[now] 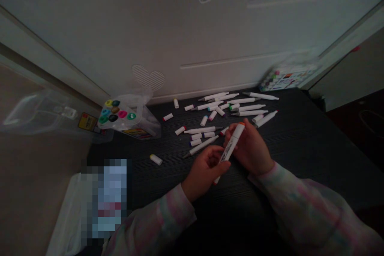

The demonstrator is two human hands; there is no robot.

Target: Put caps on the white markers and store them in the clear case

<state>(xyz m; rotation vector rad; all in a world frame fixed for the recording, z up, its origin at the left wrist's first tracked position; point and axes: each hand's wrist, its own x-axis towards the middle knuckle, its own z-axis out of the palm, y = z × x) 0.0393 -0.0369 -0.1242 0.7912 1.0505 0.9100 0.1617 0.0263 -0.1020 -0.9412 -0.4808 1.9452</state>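
Observation:
Both hands grip one white marker (231, 147) with an orange end, tilted above a dark table (300, 156). My left hand (205, 172) is closed around its lower part. My right hand (250, 148) is closed on its upper part near the orange end. Just beyond my hands lie several white markers (240, 106) and loose caps (195, 136), scattered across the tabletop.
A clear plastic marker case (129, 118) with coloured marker ends showing lies tipped at the left. A single cap (156, 159) lies in front of it. A flat printed pack (285, 78) leans at the back right against a white panelled wall (180, 28). A clear lid (39, 110) lies far left.

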